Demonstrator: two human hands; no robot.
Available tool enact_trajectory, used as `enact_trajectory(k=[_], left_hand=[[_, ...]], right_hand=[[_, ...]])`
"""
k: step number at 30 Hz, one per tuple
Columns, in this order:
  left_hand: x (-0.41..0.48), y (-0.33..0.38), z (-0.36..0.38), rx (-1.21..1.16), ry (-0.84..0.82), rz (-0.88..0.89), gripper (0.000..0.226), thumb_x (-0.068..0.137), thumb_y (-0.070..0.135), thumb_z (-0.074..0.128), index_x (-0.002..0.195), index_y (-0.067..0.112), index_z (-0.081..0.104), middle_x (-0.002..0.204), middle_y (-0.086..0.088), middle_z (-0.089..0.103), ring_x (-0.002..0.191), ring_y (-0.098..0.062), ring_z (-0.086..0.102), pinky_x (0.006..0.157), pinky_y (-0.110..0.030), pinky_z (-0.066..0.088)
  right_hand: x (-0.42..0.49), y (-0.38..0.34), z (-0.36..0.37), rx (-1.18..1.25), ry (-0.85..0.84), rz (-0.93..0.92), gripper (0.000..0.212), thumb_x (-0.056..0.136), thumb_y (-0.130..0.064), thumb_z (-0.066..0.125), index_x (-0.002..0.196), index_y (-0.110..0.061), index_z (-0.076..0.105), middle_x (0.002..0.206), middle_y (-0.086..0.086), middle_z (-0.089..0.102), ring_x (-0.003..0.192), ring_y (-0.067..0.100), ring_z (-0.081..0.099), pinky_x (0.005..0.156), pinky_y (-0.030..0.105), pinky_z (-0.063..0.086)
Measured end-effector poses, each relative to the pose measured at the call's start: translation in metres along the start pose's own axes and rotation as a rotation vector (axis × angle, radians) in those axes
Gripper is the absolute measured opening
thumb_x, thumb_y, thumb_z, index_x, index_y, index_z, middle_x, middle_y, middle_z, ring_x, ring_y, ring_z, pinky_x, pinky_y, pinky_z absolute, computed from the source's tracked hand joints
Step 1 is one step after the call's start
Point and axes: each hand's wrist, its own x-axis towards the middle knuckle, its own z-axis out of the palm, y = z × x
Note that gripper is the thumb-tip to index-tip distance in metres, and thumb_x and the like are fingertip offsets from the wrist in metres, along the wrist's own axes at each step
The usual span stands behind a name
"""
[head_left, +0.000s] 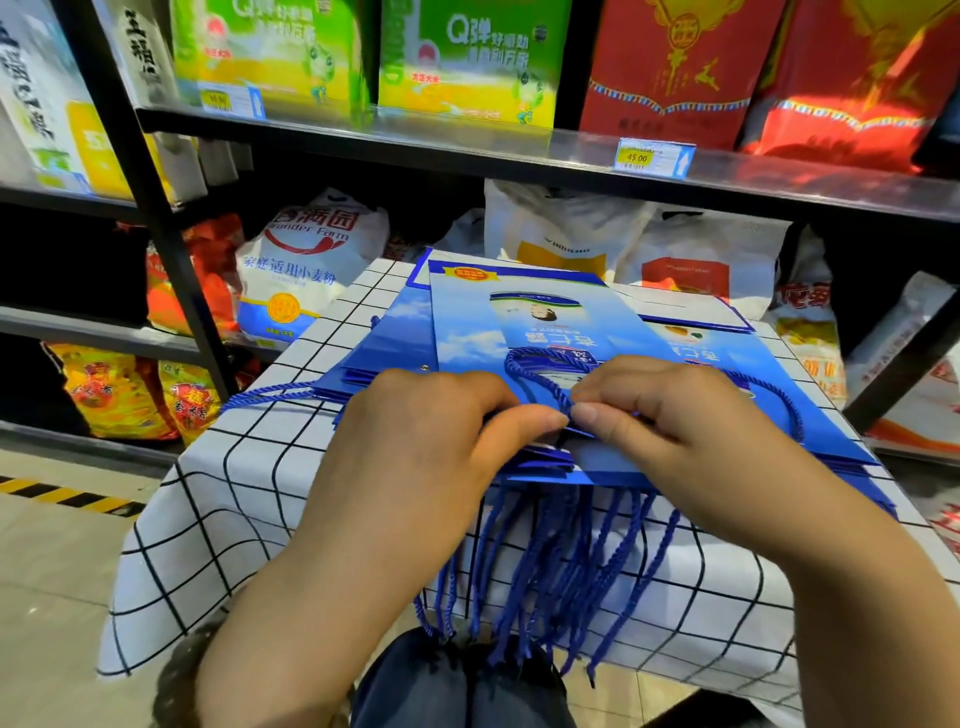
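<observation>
Pinching near rim of flat blue glossy paper bag (545, 312) w/ left grip (431, 421) — thumb on top, fingers curled over the edge. Same w/ right grip (675, 410), clenched on that rim just beside the left, thumb tips almost touching. Can't tell whether the cord itself is caught in the pinch.

Right beyond the thumbs: looped blue twisted cord handle (524, 358), flat on the bag's face, rooted betw. both grips. Under the grips & spreading to the far side: fanned stack of flat blue paper bags (374, 358), held bag on top, print upside down from here. Below the grips, off the near edge: bunch of blue twisted cords (561, 561) hanging toward dark denim knees (457, 686). Out to the left of left grip: one more blue cord loop (270, 392), on the cloth.

Beneath it all: surface under white cloth w/ black grid lines (249, 467), draped over near & left edges.

Well beyond the grips: black metal shelf rack (467, 140) w/ yellow price tag (652, 156) on its front lip. Above that lip — green & yellow boxes (467, 62), red packs (675, 67) to the right. Below it, far left of grips: white flour sack w/ red & blue print (306, 265). Low left: beige tiled floor w/ yellow-black stripe (62, 493).
</observation>
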Motion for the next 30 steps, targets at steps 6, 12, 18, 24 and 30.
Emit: enact_trajectory(k=[6,12,18,24,30], left_hand=[[0.010,0.000,-0.009,0.039,0.136,0.013,0.037,0.070,0.059,0.050,0.063,0.025,0.062,0.062,0.010,0.063,0.064,-0.007,0.059,0.060,-0.031,0.048],[0.001,0.015,-0.004,0.417,0.058,0.052,0.034,0.072,0.053,0.052,0.057,0.027,0.067,0.073,0.005,0.069,0.067,-0.019,0.066,0.048,-0.033,0.047],[0.007,0.018,0.004,0.564,0.009,0.020,0.026,0.058,0.025,0.081,0.054,0.020,0.056,0.061,0.001,0.059,0.060,-0.025,0.057,0.053,-0.028,0.028],[0.005,0.002,0.015,0.428,0.184,0.204,0.022,0.076,0.027,0.047,0.057,0.020,0.055,0.057,0.005,0.055,0.053,-0.022,0.052,0.050,-0.028,0.038],[0.002,-0.012,0.021,0.279,0.297,0.375,0.028,0.081,0.022,0.046,0.060,0.014,0.062,0.077,0.003,0.069,0.061,-0.022,0.059,0.063,-0.029,0.036]], right_hand=[[0.004,-0.003,0.005,-0.134,-0.076,-0.014,0.028,0.093,-0.017,0.045,0.116,-0.019,0.061,0.113,-0.003,0.061,0.107,0.010,0.050,0.091,0.024,0.038],[0.016,-0.008,0.010,-0.172,0.005,0.027,0.016,0.094,-0.025,0.049,0.079,-0.028,0.054,0.077,-0.002,0.059,0.078,0.024,0.052,0.069,0.045,0.046],[0.018,-0.020,0.016,-0.205,0.064,0.027,0.017,0.093,-0.033,0.046,0.089,-0.023,0.060,0.087,0.002,0.066,0.087,0.027,0.056,0.070,0.041,0.048],[0.015,-0.020,0.014,-0.188,0.051,0.062,0.020,0.092,-0.034,0.046,0.092,-0.022,0.061,0.088,-0.001,0.068,0.088,0.023,0.058,0.071,0.040,0.049],[0.009,-0.024,0.010,-0.220,0.039,0.068,0.027,0.092,-0.044,0.043,0.102,-0.024,0.058,0.098,-0.003,0.066,0.093,0.018,0.057,0.074,0.037,0.048]])
